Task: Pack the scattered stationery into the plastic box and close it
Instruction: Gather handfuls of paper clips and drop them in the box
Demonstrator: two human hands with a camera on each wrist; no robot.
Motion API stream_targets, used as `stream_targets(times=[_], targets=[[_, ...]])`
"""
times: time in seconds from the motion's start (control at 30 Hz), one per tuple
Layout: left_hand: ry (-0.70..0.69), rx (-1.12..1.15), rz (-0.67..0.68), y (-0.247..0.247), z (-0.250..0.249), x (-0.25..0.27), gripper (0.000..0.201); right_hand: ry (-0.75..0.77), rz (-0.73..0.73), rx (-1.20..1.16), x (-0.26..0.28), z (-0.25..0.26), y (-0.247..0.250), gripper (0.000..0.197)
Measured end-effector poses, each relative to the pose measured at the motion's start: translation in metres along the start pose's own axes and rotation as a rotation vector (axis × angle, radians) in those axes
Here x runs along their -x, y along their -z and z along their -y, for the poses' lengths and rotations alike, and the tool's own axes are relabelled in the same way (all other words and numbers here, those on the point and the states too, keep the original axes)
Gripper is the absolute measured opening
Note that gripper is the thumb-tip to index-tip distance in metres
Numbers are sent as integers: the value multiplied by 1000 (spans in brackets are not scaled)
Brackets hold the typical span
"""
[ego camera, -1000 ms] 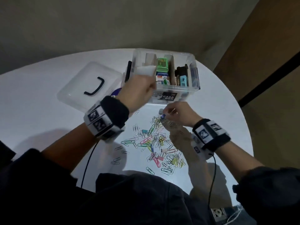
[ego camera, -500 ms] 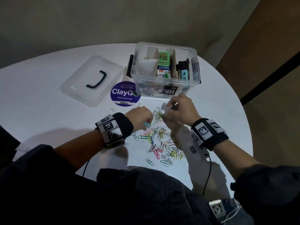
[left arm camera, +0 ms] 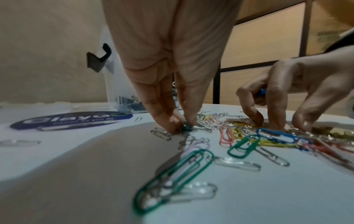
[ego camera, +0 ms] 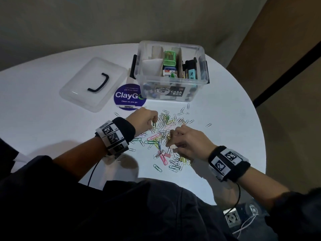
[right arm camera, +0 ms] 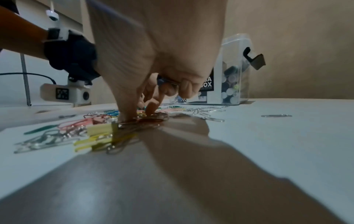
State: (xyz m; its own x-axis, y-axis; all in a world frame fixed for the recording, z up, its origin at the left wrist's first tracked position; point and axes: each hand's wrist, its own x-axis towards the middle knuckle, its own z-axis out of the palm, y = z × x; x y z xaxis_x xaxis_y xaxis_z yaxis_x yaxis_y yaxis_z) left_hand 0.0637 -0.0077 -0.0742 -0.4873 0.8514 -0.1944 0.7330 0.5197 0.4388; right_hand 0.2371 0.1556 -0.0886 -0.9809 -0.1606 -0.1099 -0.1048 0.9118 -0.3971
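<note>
From my remote seat, both hands work the paper clips (ego camera: 166, 136) scattered across the white bench (ego camera: 52, 129). The left hand (ego camera: 145, 119) pinches a clip between thumb and fingertip at the heap's nine o'clock edge. The right hand (ego camera: 187, 145), at five o'clock, keeps gathered clips tucked in its curled fingers while its fingertips (left arm camera: 254, 116) press into the pile. The open plastic box (ego camera: 171, 94) stands at twelve o'clock beyond the heap, about equally near either hand; its lid (ego camera: 90, 84) lies at ten o'clock.
</note>
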Motion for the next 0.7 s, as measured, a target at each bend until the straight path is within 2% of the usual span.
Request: stream_targets(times=[0.17,0.27,0.4,0.53,0.6,0.67,0.7], targets=[[-54,-7,63,1,15,8,27,-51,-120,-29,1,-5,-1,14],[-66,-85,40,-1,18,10,17,-157,-166,-79,4,-7,-1,13],[-69,-127,-2,-2,19,9,12,-285,-247,-494,10,-14,7,4],[-53,-81,-52,-3,20,8,11,-622,-197,-969,17,-11,22,39],[-46,-90,-56,-3,18,7,11,-759,-143,-1090,21,-9,22,43],[-73,-190,-11,-3,14,6,12,-791,-82,-1119,24,-5,19,41],[-93,-275,25,-4,10,6,16,-730,-54,-1022,26,-2,18,40]])
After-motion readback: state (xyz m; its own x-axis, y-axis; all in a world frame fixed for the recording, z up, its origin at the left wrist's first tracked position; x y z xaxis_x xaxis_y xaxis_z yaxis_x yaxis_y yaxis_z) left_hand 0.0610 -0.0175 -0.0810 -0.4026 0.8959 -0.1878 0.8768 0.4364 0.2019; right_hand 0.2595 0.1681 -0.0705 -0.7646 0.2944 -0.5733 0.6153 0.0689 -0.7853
